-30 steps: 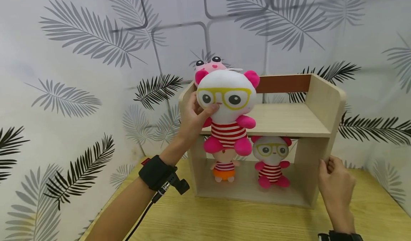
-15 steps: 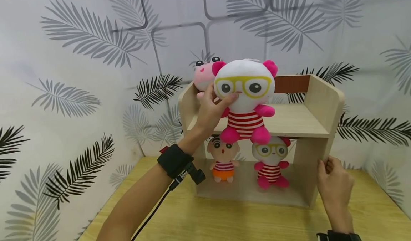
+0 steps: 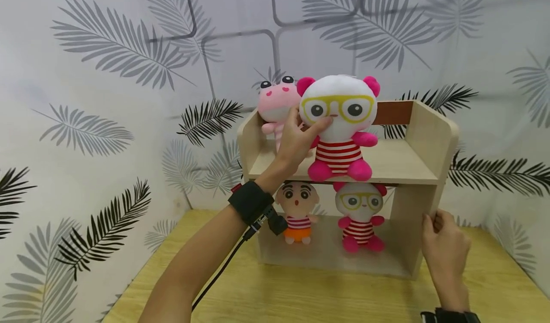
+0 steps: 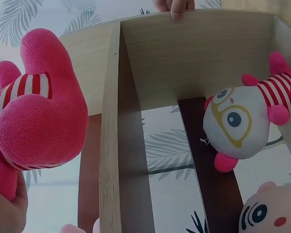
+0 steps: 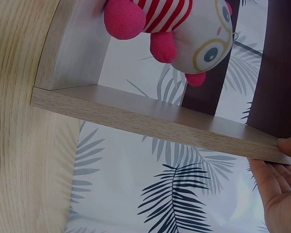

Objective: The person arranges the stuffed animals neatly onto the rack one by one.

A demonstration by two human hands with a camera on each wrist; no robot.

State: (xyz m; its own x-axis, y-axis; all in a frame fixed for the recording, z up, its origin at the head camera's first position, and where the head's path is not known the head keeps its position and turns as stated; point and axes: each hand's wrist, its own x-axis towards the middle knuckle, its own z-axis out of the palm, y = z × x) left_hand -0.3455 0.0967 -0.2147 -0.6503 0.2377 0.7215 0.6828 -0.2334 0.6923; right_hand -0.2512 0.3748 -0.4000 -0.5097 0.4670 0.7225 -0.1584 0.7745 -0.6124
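Note:
My left hand (image 3: 296, 144) grips a plush panda (image 3: 339, 156) by the side of its head, thumb across its cheek. The toy has yellow glasses, pink ears and a red-striped body, and overlaps the front edge of the upper shelf. Its pink feet and striped body (image 4: 46, 116) fill the left side of the left wrist view. My right hand (image 3: 447, 246) pinches the right side panel of a pale wooden shelf unit (image 3: 399, 163). In the right wrist view, thumb and fingers (image 5: 271, 182) lie on opposite faces of that panel.
A pink plush animal (image 3: 279, 104) with eyes on top sits at the upper shelf's left, partly behind my left hand. Below sit a plush boy (image 3: 297, 201) in orange shorts and a second panda (image 3: 360, 230). The unit stands on a wooden table (image 3: 326, 299) before a leaf-patterned backdrop (image 3: 107, 50).
My left hand has carried the panda rightward and slightly up, from the shelf's left toward its middle. More of the pink animal and the boy doll shows. My right hand stays on the panel.

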